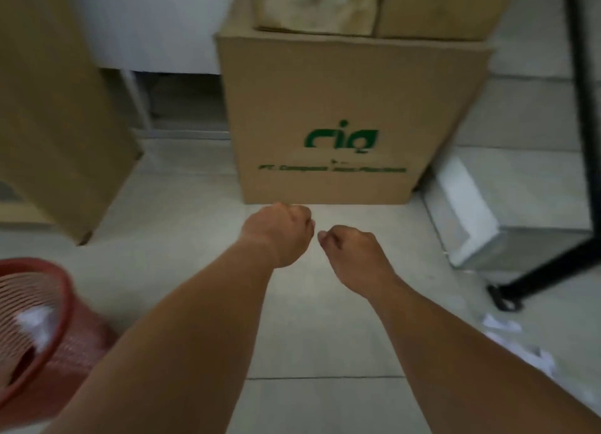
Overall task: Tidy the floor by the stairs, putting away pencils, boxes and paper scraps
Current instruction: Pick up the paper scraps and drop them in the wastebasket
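A large cardboard box [351, 114] with green print stands on the tiled floor straight ahead, smaller boxes [374, 4] stacked on top of it. My left hand [283, 232] and my right hand [351, 251] hover side by side just in front of its base, fingers curled, with nothing visible in either. White paper scraps [520, 342] lie on the floor at the right. A red mesh bin [42, 332] at the lower left has white paper inside. No pencils show.
A tall cardboard box [55, 108] leans at the left. A white and grey flat object [471, 212] lies at the right beside a black stand leg [553, 264]. Steps rise at the far right. Open floor tiles [182, 212] lie between the boxes.
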